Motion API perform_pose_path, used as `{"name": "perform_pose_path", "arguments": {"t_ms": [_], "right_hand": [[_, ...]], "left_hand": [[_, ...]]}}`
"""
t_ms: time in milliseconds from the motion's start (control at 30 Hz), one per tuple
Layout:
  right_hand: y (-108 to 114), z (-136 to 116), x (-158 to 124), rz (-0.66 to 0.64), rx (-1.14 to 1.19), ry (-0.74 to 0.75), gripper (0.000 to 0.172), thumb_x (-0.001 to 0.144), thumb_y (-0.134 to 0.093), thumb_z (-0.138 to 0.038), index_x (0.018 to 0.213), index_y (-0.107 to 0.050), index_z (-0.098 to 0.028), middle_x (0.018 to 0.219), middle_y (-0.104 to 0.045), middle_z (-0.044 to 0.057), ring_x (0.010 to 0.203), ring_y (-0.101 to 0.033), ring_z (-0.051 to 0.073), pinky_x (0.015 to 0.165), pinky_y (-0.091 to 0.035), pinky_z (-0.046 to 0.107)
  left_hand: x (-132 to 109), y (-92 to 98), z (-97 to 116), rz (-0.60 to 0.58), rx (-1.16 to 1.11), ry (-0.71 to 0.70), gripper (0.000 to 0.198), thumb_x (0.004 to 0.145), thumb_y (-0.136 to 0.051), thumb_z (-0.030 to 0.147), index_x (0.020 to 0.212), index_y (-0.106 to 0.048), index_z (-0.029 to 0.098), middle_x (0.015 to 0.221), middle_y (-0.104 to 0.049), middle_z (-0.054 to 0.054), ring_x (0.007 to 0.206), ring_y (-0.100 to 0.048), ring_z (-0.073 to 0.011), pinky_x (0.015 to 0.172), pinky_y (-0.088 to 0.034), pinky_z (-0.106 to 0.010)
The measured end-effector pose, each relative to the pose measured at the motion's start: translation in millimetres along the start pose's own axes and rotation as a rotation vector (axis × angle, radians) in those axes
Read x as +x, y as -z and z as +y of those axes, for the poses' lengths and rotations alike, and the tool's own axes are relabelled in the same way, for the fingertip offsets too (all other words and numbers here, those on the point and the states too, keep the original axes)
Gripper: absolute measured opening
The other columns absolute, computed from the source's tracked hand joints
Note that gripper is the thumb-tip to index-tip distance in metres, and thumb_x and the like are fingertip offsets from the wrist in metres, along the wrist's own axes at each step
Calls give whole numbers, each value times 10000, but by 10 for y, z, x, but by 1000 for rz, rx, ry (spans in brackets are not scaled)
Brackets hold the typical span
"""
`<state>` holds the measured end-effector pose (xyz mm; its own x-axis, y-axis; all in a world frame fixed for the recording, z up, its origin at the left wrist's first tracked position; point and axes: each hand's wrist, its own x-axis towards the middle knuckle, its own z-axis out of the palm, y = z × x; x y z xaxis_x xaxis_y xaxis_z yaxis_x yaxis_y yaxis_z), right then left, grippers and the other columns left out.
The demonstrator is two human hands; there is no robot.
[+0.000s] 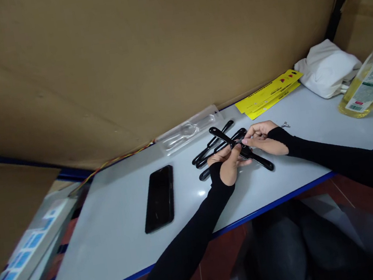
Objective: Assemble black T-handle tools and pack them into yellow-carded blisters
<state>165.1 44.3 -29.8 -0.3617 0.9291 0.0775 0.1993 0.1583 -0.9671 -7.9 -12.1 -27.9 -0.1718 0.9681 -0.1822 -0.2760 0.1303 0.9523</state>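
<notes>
My left hand (227, 164) is closed round the middle of a black two-handled tool (262, 161), which lies slantwise across my fingers just above the table. The tool has long rounded handles and a wider centre with a round part. At that centre the fingertips of my right hand (260, 139) are pinched together; whatever small piece they hold is too hidden to name. Several similar black tools (209, 149) lie in a loose pile beneath and behind my left hand. Small metal pieces (285, 124) rest just past my right wrist.
A clear plastic blister tray (188, 131) and yellow printed cards (267, 95) lie along the cardboard wall (146, 57). To the right are a white cloth-like bundle (328, 69) and a bottle of yellow liquid (371, 84). A black phone (159, 199) lies left on the blue-edged table (109, 235).
</notes>
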Motion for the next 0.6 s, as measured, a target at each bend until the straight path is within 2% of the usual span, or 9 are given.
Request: {"name": "perform_pose_path", "arguments": {"t_ms": [267, 433, 600], "right_hand": [[-24, -36, -2, 7, 68, -56, 508, 722, -845, -611, 869, -755, -133, 569, -446, -67, 542, -343, 77, 511, -308, 230], [-31, -85, -8, 26, 64, -62, 512, 710, -850, -624, 836, -747, -138, 556, -419, -78, 535, -306, 71, 504, -284, 235], [-20, -80, -8, 14, 61, -57, 508, 716, -854, -619, 839, -748, -138, 557, -463, -65, 524, -323, 71, 495, -269, 238]], "left_hand": [[-66, -71, 63, 38, -29, -19, 470, 620, -996, 396, 934, -836, 85, 735, -799, -84, 590, -765, -224, 619, -716, -390], [-86, -88, 97, 48, -4, 0, 485, 621, -992, 399, 949, -832, 79, 780, -813, -115, 694, -811, -295, 623, -718, -404], [-94, -87, 101, 39, -7, 0, 453, 633, -978, 384, 933, -825, 81, 778, -815, -119, 722, -820, -312, 608, -714, -386]]}}
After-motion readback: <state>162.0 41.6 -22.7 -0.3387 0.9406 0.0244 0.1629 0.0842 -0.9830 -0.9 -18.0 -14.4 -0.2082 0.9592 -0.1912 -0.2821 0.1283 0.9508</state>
